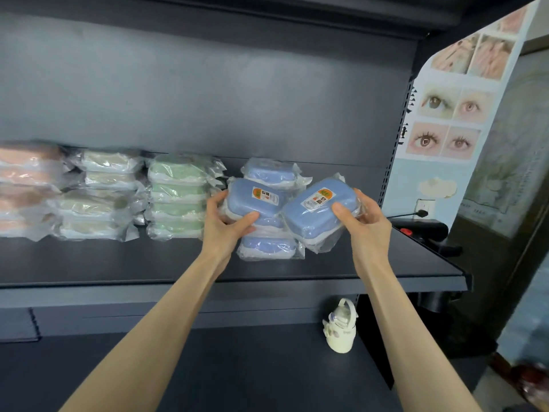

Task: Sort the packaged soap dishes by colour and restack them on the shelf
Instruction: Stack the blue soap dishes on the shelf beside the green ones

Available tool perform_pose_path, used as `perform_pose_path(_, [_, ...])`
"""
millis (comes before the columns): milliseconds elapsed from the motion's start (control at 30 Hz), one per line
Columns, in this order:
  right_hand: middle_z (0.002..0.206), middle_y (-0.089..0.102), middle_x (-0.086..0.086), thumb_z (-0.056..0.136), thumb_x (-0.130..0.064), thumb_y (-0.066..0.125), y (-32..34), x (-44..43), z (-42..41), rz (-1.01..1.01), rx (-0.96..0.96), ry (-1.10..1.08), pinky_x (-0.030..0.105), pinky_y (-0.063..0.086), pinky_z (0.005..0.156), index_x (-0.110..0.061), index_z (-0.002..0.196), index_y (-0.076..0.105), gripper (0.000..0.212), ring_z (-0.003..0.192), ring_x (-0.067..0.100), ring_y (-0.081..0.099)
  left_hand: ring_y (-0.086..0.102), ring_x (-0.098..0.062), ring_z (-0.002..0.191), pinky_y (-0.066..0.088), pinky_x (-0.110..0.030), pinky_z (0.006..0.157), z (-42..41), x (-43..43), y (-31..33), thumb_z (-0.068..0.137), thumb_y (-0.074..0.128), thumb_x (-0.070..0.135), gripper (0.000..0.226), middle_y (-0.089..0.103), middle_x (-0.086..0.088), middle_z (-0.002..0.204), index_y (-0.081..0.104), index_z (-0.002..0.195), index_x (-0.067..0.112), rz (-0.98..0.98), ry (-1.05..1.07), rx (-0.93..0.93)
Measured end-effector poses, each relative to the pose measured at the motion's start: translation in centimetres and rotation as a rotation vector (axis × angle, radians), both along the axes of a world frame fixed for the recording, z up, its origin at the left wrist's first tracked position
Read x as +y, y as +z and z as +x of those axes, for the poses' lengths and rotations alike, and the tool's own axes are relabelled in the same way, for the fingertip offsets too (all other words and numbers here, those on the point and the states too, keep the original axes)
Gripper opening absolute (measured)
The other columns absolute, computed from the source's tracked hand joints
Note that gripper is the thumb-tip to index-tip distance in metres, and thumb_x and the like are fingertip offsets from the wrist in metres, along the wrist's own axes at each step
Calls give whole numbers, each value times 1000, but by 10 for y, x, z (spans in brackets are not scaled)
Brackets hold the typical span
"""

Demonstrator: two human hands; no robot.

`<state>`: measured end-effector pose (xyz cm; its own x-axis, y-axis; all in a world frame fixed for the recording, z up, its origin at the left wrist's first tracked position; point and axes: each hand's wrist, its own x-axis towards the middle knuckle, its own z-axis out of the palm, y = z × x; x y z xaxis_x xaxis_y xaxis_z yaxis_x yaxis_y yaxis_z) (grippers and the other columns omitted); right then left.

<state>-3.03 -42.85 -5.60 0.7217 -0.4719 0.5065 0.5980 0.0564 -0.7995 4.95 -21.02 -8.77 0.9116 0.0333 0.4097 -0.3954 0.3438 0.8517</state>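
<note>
On the dark shelf (326,263) stand stacks of plastic-wrapped soap dishes: pink (26,185) at far left, beige (104,191), green (178,197), and blue (269,246) at the right. My left hand (227,226) grips a blue packaged dish (252,197) with an orange label, held against the front of the blue stack. My right hand (367,221) grips a second blue packaged dish (318,209), tilted, just right of the stack. Another blue dish (269,171) tops the stack behind them.
A white water bottle (341,328) stands on the lower shelf under my right arm. A black power strip (421,230) with a plug lies at the shelf's right end. A poster of eye pictures (451,114) hangs on the wall to the right.
</note>
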Motion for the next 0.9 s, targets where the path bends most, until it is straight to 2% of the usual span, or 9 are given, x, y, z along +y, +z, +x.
perform_pose_path(200, [86, 74, -16, 79, -3, 75, 15, 6, 31, -18, -43, 26, 10, 50, 68, -24, 104, 64, 34, 82, -1, 69, 70, -18, 71, 59, -30, 70, 32, -21, 2, 75, 75, -3, 66, 66, -7, 80, 36, 125, 17, -32, 11, 46])
perform_pose_path(367, [99, 72, -1, 86, -4, 69, 21, 16, 57, -7, -55, 68, 16, 51, 72, 0, 120, 60, 35, 88, 5, 68, 61, 6, 60, 48, -9, 56, 43, -27, 3, 68, 85, 11, 65, 62, 8, 78, 43, 116, 26, 192, 180, -33])
perform_pose_path(433, [97, 72, -4, 89, -5, 67, 22, 20, 66, 0, -60, 87, 16, 51, 72, -2, 119, 60, 31, 88, 6, 69, 60, 4, 72, 49, -10, 63, 45, -29, 2, 66, 87, 18, 64, 60, 8, 91, 46, 114, 26, 258, 235, -64])
perform_pose_path(500, [96, 73, -6, 89, -8, 67, 23, 25, 75, -28, -51, 94, 19, 52, 74, -7, 116, 61, 27, 90, 8, 69, 58, -12, 100, 50, -25, 86, 46, -32, -1, 65, 87, 25, 65, 58, 2, 111, 49, 117, 23, 336, 282, -73])
perform_pose_path(567, [97, 70, -5, 87, -14, 71, 23, 32, 84, -89, -21, 61, 23, 53, 78, -14, 109, 60, 25, 90, 10, 68, 50, -19, 113, 43, -36, 99, 46, -36, -5, 67, 85, 32, 65, 50, -1, 121, 51, 120, 19, 427, 348, -58])
perform_pose_path(633, [103, 64, -3, 81, -25, 78, 22, 38, 92, -176, 59, -44, 22, 50, 82, -22, 100, 54, 31, 95, 11, 64, 50, -18, 110, 42, -33, 97, 46, -40, -8, 70, 83, 34, 58, 48, 0, 117, 52, 116, 17, 439, 380, -54])
perform_pose_path(767, [117, 51, 6, 74, -47, 78, 20, 44, 101, -399, 230, -234, 34, 46, 91, -21, 100, 44, 50, 111, 23, 51, 50, -15, 100, 38, -21, 84, 47, -44, -8, 71, 82, 36, 56, 49, 0, 113, 51, 112, 13, 434, 409, -52])
perform_pose_path(833, [126, 42, 4, 75, -53, 73, 18, 43, 101, -479, 263, -221, 35, 44, 93, -23, 113, 43, 57, 118, 22, 45, 52, -14, 103, 39, -20, 84, 48, -43, -10, 71, 82, 37, 60, 54, -1, 116, 52, 116, 11, 406, 387, -43])
perform_pose_path(900, [143, 28, 1, 79, -51, 70, 15, 38, 99, -576, 247, -208, 30, 34, 96, -32, 134, 40, 65, 128, 19, 31, 55, -9, 102, 41, -16, 81, 47, -41, -13, 68, 83, 38, 66, 58, 2, 115, 51, 119, 12, 375, 354, -23])
